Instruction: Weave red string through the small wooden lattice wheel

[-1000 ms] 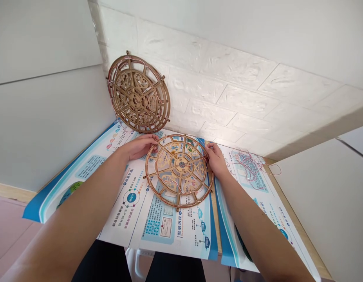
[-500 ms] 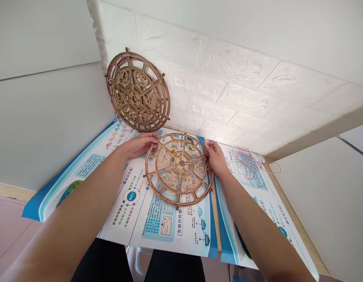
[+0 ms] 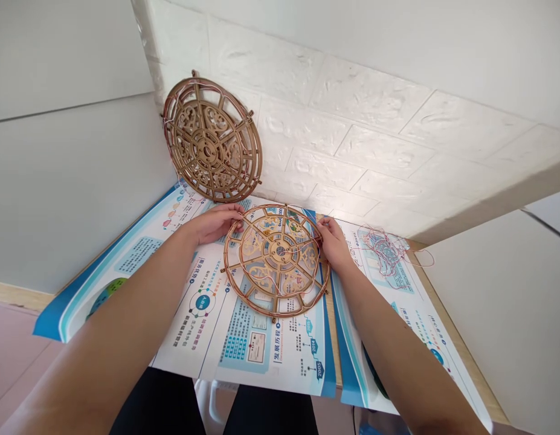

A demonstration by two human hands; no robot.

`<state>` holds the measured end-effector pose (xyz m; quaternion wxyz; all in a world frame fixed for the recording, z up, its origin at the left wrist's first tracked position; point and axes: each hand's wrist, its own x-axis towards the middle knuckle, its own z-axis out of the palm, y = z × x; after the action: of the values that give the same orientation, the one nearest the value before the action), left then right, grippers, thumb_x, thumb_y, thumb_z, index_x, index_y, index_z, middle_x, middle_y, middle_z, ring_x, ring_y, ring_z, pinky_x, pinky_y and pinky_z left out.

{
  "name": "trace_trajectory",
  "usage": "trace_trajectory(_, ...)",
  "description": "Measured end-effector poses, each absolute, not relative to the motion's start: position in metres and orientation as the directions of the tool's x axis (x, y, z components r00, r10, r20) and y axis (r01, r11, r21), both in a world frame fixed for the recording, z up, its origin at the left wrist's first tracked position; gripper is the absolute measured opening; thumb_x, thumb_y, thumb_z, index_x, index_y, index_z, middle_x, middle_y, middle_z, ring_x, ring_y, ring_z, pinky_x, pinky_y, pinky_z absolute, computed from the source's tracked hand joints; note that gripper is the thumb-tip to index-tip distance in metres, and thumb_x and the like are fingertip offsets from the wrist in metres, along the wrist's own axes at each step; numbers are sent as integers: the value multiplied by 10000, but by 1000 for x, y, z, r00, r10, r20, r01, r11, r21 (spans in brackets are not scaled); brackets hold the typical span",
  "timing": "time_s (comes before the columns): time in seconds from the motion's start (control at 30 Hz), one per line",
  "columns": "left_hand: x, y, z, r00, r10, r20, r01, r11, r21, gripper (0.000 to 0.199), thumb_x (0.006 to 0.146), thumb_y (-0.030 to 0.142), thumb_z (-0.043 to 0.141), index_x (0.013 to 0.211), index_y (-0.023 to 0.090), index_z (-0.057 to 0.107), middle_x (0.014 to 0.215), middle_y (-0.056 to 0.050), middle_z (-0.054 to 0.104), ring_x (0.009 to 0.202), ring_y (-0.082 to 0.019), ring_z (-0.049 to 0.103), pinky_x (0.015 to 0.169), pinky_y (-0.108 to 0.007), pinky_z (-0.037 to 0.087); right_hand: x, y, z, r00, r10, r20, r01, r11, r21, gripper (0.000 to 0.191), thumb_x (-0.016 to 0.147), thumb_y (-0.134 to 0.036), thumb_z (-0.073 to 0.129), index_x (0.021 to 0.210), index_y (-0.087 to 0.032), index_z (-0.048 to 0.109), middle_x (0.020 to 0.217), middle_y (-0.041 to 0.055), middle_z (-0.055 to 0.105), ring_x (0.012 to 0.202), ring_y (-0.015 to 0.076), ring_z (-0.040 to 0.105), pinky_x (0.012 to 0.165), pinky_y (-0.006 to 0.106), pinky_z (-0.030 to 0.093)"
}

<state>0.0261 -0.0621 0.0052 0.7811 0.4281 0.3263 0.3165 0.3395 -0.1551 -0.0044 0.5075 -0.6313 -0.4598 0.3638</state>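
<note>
A round gold-coloured openwork frame (image 3: 280, 284), with spokes and scroll patterns, lies over the printed posters in front of me. Thin pinkish-white wire runs across it and along its rim. My left hand (image 3: 220, 222) grips the rim at the upper left, its thumb and fingers at the edge. At the upper right, my right hand (image 3: 334, 241) pinches the rim; what lies between its fingertips, perhaps the wire, is too small to tell. Several similar round frames (image 3: 209, 151) lean in a stack against the wall behind my left hand.
A loose tangle of thin wire (image 3: 383, 248) lies to the right of my right hand. Printed posters (image 3: 189, 320) cover the wooden tabletop. A white brick-pattern wall (image 3: 302, 127) rises behind, with pale panels (image 3: 71, 193) on both sides.
Both hands stay at the rim and the frame keeps its place. The view has shifted very slightly.
</note>
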Motion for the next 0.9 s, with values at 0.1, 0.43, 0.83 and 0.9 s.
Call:
trace_trajectory(0.1,27,-63,6,573,784,-240,-200,418,886,190,755,119,751,854,144,591,700,-17,567,632,-137,567,627,-247,461,341,-155,-6,313,950,10,221,-63,-973,405,804,-593,710,909,-256,510,694,-42,477,594,145,442,546,276,381)
trace_trajectory(0.43,32,-65,6,532,819,-213,-128,326,937,410,664,222,867,945,161,576,753,3,605,645,-115,562,647,-249,470,341,-154,-6,317,949,7,233,-71,-970,384,795,-576,701,901,-259,510,685,-40,473,597,150,438,546,281,383)
trace_trajectory(0.83,34,-72,12,527,830,-184,222,75,972,731,679,330,863,1340,180,588,1046,-61,699,983,-248,694,920,-397,564,342,-153,-8,298,954,0,227,-71,-971,379,807,-571,691,914,-260,503,679,-46,466,577,145,442,538,284,384)
trace_trajectory(0.9,35,-72,13,525,829,-194,246,70,967,711,699,317,841,1349,183,584,1052,-61,697,961,-240,696,900,-387,569,341,-153,-8,295,955,-9,211,-74,-975,379,804,-564,698,916,-259,502,671,-51,456,566,139,431,535,281,380)
